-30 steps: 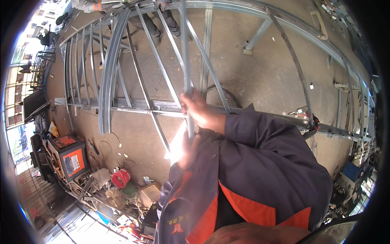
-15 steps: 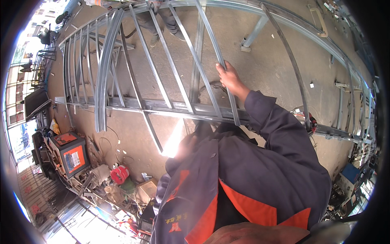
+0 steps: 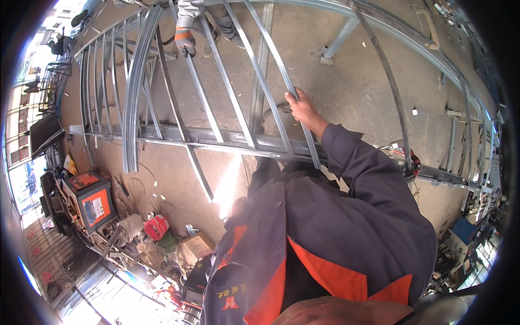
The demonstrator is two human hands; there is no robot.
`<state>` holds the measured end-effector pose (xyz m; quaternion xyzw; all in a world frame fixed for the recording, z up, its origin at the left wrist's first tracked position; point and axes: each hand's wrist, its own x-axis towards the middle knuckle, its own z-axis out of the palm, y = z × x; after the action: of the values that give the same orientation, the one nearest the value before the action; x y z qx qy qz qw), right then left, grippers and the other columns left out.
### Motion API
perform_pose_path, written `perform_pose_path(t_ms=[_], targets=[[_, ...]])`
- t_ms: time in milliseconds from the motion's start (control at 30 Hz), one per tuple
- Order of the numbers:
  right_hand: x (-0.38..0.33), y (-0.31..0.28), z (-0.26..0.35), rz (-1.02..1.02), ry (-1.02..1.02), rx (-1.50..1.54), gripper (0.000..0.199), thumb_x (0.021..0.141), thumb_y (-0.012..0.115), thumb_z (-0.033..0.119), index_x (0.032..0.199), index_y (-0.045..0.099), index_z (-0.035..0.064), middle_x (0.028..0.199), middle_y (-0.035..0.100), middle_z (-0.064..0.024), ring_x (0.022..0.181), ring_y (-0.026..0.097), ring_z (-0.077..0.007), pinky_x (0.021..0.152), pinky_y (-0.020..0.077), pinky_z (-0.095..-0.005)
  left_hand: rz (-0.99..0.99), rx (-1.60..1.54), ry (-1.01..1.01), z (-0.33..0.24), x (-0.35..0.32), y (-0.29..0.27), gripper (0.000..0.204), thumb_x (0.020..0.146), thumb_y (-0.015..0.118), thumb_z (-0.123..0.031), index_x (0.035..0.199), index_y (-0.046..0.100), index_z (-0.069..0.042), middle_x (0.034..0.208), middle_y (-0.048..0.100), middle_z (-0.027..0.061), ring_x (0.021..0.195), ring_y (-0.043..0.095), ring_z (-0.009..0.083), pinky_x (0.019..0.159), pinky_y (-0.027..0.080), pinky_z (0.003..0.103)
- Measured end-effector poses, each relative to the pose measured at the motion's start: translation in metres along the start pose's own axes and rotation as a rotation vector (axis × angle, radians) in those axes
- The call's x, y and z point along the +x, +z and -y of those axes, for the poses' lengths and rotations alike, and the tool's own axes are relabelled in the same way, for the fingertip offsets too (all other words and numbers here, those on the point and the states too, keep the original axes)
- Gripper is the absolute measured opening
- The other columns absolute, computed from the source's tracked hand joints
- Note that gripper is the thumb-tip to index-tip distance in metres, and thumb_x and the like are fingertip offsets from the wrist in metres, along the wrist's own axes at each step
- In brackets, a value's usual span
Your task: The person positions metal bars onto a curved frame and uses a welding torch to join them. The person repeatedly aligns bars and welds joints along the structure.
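My right hand [image 3: 304,112] is closed around a slim grey metal bar [image 3: 279,58], its thumb on the left side. That bar slants across two long rails, its lower end resting on the near metal rail [image 3: 216,145]. To its left, several similar bars lie across the same rails, among them a neighbouring bar [image 3: 255,67]. A co-worker's gloved hand [image 3: 185,41], grey and orange, grips another bar [image 3: 203,95] near its far end. My left hand does not show; bright glare lies by my left sleeve.
A bundle of nested metal profiles [image 3: 140,92] lies across the frame at the left. At lower left are an orange-and-black box [image 3: 89,199], a red bucket-like container [image 3: 156,227] and a cardboard box [image 3: 196,246]. A dark curved bar [image 3: 387,76] spans the right side.
The co-worker's gloved hand has come into view and onto a bar. My left hand, blurred near my waist before, has dropped out of sight. My right hand keeps its hold, slightly lower.
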<state>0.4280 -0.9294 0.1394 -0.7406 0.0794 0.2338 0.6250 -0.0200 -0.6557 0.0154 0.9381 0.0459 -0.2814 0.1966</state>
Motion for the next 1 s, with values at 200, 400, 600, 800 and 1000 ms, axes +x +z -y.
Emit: perform_pose_path(t_ms=[200, 400, 600, 800, 1000], targets=[[0.002, 0.004, 0.014, 0.039, 0.064, 0.147, 0.024, 0.107, 0.058, 0.034, 0.106, 0.052, 0.0102, 0.072, 0.045, 0.0031, 0.05, 0.04, -0.0068, 0.042, 0.0349, -0.0275, 0.003, -0.042, -0.032, 0.046, -0.002, 0.078, 0.017, 0.086, 0.063, -0.023, 0.096, 0.066, -0.01, 0.1, 0.063, 0.0125, 0.101, 0.062, 0.0347, 0.088, 0.051, 0.047], [0.013, 0.006, 0.001, 0.029, 0.102, 0.138, 0.025, 0.107, 0.058, 0.033, 0.11, 0.052, 0.0098, 0.072, 0.045, 0.0027, 0.051, 0.041, -0.0071, 0.043, 0.036, -0.0274, 0.006, 0.023, 0.053, 0.042, 0.002, 0.077, 0.019, 0.088, 0.063, -0.025, 0.099, 0.065, -0.009, 0.103, 0.063, 0.0139, 0.103, 0.062, 0.0364, 0.088, 0.052, 0.049], [0.023, 0.007, -0.015, 0.058, 0.136, 0.213, 0.036, 0.106, 0.06, 0.036, 0.125, 0.054, 0.0065, 0.071, 0.047, 0.001, 0.049, 0.043, -0.01, 0.043, 0.0377, -0.0297, -0.058, -0.062, 0.067, 0.034, -0.005, 0.064, 0.025, 0.09, 0.062, -0.026, 0.107, 0.064, -0.008, 0.111, 0.065, 0.0165, 0.109, 0.062, 0.0388, 0.09, 0.052, 0.053], [0.027, 0.003, -0.019, 0.095, 0.06, 0.176, 0.034, 0.105, 0.06, 0.036, 0.117, 0.055, 0.0043, 0.073, 0.051, -0.0007, 0.051, 0.046, -0.0104, 0.044, 0.0395, -0.0301, -0.075, -0.156, 0.001, 0.044, -0.006, 0.068, 0.041, 0.098, 0.057, -0.035, 0.123, 0.065, -0.004, 0.125, 0.065, 0.022, 0.121, 0.061, 0.0395, 0.101, 0.049, 0.05], [0.026, 0.002, -0.013, 0.125, 0.082, 0.141, 0.03, 0.106, 0.058, 0.038, 0.105, 0.054, 0.0078, 0.075, 0.05, 0.0005, 0.057, 0.048, -0.0099, 0.05, 0.0415, -0.0289, 0.045, -0.638, -0.458, 0.044, 0.002, 0.065, 0.05, 0.102, 0.054, -0.038, 0.126, 0.066, 0.004, 0.126, 0.068, 0.0255, 0.121, 0.063, 0.038, 0.104, 0.047, 0.043]])
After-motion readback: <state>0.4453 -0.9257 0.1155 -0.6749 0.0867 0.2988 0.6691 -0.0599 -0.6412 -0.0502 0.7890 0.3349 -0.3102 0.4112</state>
